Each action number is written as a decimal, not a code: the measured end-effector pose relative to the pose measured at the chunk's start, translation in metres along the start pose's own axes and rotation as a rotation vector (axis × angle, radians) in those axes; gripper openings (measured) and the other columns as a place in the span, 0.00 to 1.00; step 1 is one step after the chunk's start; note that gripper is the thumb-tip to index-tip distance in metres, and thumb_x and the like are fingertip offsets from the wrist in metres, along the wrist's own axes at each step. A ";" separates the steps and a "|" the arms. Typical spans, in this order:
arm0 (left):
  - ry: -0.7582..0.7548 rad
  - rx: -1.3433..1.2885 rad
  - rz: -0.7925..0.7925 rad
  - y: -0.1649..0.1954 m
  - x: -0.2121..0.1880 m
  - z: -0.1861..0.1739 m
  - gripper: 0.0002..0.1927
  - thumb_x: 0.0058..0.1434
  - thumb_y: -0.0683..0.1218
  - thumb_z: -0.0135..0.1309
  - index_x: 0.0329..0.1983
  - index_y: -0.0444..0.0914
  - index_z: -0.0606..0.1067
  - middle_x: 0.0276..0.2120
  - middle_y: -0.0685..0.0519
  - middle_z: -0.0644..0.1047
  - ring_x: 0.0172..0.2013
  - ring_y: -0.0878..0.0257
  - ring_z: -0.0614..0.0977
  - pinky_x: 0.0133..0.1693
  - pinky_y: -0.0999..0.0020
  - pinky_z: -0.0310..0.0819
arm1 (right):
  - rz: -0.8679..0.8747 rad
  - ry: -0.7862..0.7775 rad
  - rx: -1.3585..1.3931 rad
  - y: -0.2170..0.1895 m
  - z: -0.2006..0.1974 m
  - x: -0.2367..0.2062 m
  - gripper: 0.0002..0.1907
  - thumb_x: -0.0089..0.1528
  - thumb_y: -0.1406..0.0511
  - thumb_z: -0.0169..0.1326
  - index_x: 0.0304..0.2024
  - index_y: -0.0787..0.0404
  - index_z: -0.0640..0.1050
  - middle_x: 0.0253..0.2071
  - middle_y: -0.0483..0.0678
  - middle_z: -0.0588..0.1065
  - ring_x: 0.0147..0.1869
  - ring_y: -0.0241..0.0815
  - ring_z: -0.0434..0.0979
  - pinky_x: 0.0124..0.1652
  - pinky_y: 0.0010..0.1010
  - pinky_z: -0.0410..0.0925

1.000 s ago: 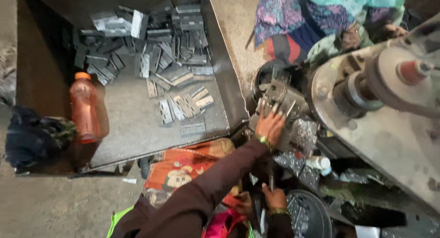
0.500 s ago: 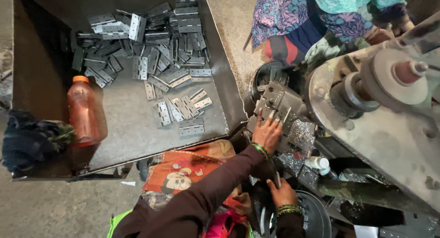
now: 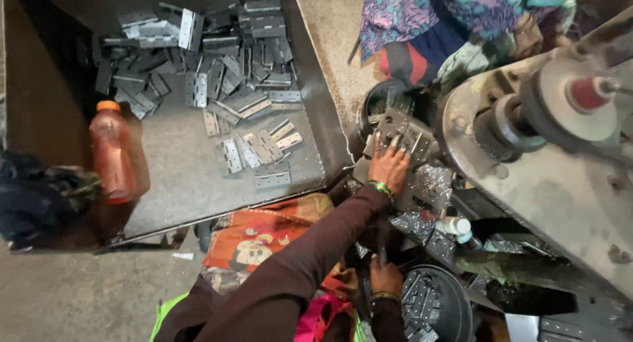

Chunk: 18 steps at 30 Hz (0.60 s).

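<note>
Metal hinges (image 3: 217, 85) fill grey tray (image 3: 198, 190).

An orange bottle (image 3: 112, 152) stands in the metal tray (image 3: 198, 190) beside scattered hinges (image 3: 217, 85).

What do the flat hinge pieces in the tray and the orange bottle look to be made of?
Hinge pieces: apparently sheet metal, dull grey to silvery, with punched holes and a faint sheen. Orange bottle: likely translucent plastic with an orange cap; light shows through its body. The tray looks like dark, matte steel.

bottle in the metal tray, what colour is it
The bottle is orange-red with an orange cap, seen in the head view.
</note>
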<state>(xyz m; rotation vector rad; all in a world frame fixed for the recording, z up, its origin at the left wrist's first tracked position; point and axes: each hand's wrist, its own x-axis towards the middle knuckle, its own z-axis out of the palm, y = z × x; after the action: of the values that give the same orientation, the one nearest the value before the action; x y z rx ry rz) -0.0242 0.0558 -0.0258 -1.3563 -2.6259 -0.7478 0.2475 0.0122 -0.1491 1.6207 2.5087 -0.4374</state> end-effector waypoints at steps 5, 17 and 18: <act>0.100 -0.044 0.033 -0.007 -0.003 0.006 0.22 0.62 0.48 0.48 0.59 0.44 0.76 0.59 0.56 0.76 0.66 0.54 0.69 0.69 0.28 0.30 | 0.040 -0.174 0.133 0.009 -0.003 0.008 0.34 0.60 0.39 0.53 0.33 0.63 0.86 0.37 0.66 0.81 0.47 0.69 0.82 0.47 0.53 0.72; 0.023 -0.006 0.007 -0.005 0.001 0.001 0.21 0.63 0.51 0.48 0.60 0.48 0.75 0.62 0.60 0.75 0.70 0.57 0.65 0.70 0.27 0.27 | 0.051 -0.041 0.089 -0.007 0.008 -0.002 0.37 0.63 0.40 0.49 0.33 0.68 0.83 0.35 0.68 0.78 0.45 0.72 0.79 0.45 0.57 0.71; -0.016 -0.048 -0.003 -0.005 0.001 0.002 0.22 0.64 0.52 0.48 0.62 0.48 0.75 0.62 0.60 0.75 0.70 0.57 0.65 0.70 0.28 0.27 | 0.079 -0.042 0.090 -0.008 0.014 -0.006 0.36 0.64 0.41 0.47 0.32 0.67 0.84 0.34 0.68 0.78 0.45 0.72 0.79 0.45 0.58 0.71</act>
<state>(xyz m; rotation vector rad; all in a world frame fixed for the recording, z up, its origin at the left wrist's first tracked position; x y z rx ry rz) -0.0286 0.0554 -0.0289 -1.3757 -2.6392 -0.8095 0.2418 0.0000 -0.1594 1.7165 2.4182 -0.5763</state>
